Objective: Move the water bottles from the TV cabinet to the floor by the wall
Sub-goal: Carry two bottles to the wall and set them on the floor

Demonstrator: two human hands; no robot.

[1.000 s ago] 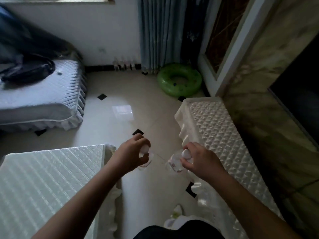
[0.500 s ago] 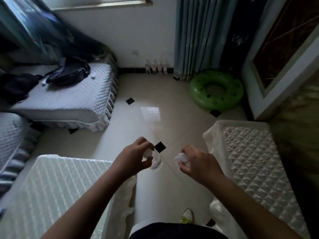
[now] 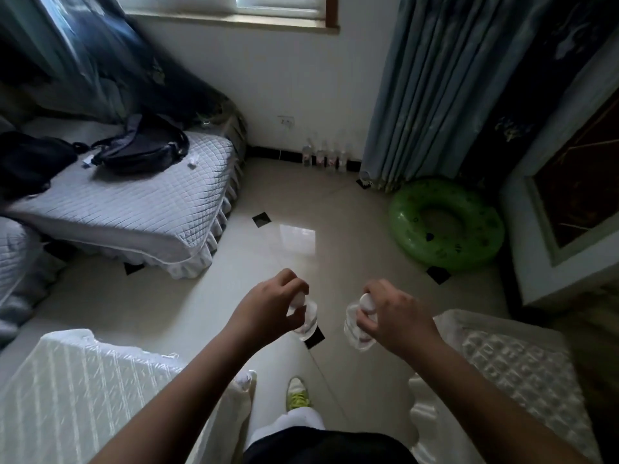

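You are standing in a home bedroom: quilted bed [image 3: 140, 209] and curtains [image 3: 432, 88] lying beyond your hands [image 3: 268, 306].

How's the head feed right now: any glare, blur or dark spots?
Head view: dim overall; window glare on the floor tiles; the left curtain is smeared by motion blur; the bottles by the wall are small and soft; wide-angle bending at the edges.

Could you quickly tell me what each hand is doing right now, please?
Left hand: closed, gripping a water bottle by its cap end.
Right hand: closed, gripping a second water bottle by its cap end.
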